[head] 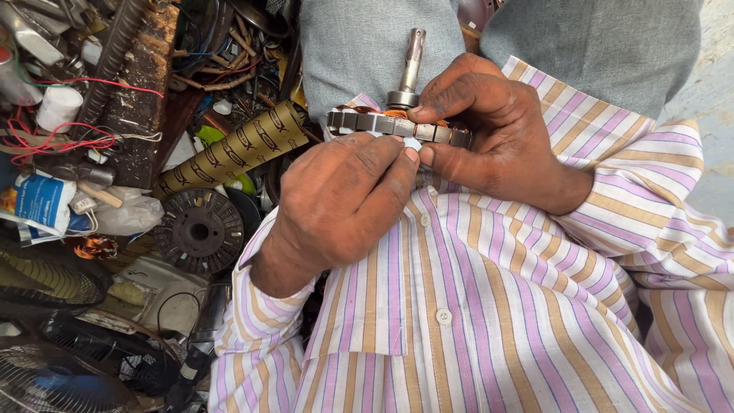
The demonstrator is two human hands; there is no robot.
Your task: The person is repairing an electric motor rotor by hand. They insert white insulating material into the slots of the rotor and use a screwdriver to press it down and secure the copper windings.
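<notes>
- Both hands met at chest height, over a striped shirt (489,306) with pink, tan and white bands and white buttons.
- Between them sat a small motor stator (397,125): a grey laminated metal ring with copper winding showing at its top edge.
- A steel shaft (412,61) rose upright from the ring's centre, its tip pointing away from the chest toward grey trousers (367,46).
- Right hand (497,134) was clamped on the stator, fingers over the top, thumb beneath the ring's near edge.
- Left hand (344,199) was closed in a pinch, thumb and forefinger pressed together on a small white piece (411,143) at the ring's lower edge; what the piece was could not be told.
- To the person's left lay workshop clutter: a tan patterned sleeve or roll (229,149) lying tilted, a dark round slotted rotor disc (200,231) just below it, and a white cylinder (59,107) with red wires (53,141) near it.
- A fan guard (53,378) showed at the lower left corner.
</notes>
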